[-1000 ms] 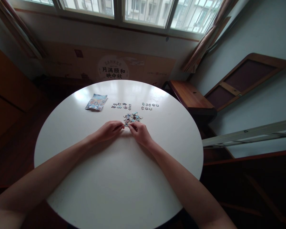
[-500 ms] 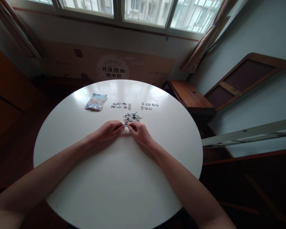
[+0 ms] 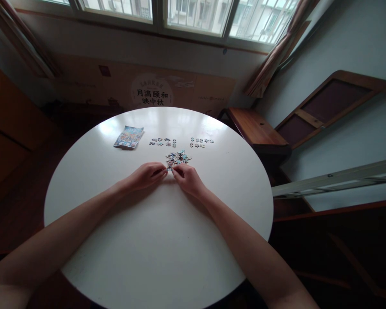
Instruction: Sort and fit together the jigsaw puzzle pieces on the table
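I can see a bare-handed left grip [image 3: 150,172] and bare-handed right grip [image 3: 187,175] on slim, bare, tapering forearms [image 3: 86,218].

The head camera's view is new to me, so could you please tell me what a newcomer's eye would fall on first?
Probably the big round white table filling the middle of the view. Then the left hand and right hand, close together at the near edge of a heap of puzzle pieces. Beyond the heap lie two spaced-out groups of pieces, with a colourful printed packet to their left.
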Demonstrator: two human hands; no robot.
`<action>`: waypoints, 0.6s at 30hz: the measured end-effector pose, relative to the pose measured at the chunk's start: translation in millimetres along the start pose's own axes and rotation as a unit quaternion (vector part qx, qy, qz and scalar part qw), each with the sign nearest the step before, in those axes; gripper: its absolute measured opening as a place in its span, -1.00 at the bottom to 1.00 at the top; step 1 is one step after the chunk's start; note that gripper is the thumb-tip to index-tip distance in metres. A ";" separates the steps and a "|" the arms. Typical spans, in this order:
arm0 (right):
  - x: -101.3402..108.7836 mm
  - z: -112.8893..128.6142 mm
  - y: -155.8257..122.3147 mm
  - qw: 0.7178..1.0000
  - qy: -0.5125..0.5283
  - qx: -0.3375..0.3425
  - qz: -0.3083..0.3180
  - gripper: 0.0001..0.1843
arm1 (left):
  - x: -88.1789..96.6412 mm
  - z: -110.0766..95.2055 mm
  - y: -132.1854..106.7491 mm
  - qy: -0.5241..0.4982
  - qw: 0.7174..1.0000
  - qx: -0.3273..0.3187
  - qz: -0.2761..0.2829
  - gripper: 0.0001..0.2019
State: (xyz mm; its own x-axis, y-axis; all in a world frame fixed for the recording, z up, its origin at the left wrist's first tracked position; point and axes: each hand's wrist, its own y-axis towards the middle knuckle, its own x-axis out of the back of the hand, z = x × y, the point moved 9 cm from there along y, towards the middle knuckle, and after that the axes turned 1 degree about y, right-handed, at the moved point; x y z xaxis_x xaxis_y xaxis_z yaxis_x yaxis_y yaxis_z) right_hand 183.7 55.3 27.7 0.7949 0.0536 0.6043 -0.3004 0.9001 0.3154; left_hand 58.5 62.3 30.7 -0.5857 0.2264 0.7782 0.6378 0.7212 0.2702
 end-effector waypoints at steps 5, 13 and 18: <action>0.4 0.9 0.1 1.000 -0.001 0.005 0.001 -0.84 | 0.2 -0.2 0.6 -0.005 1.000 0.004 0.001 -0.68; -0.4 0.7 0.4 1.000 -0.004 -0.001 0.006 -0.84 | 1.2 -2.0 1.1 -0.005 1.000 0.002 0.000 -0.68; -0.6 -0.2 0.2 1.000 -0.005 -0.002 0.008 -0.85 | 0.2 -1.5 0.9 -0.007 1.000 0.003 0.003 -0.68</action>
State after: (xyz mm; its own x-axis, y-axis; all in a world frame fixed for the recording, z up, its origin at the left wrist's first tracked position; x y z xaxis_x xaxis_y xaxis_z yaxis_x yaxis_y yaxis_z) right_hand 183.2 55.5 27.2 0.7850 0.0628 0.6163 -0.3107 0.9006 0.3039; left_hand 59.7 62.0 31.9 -0.5883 0.2397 0.7723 0.6381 0.7243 0.2613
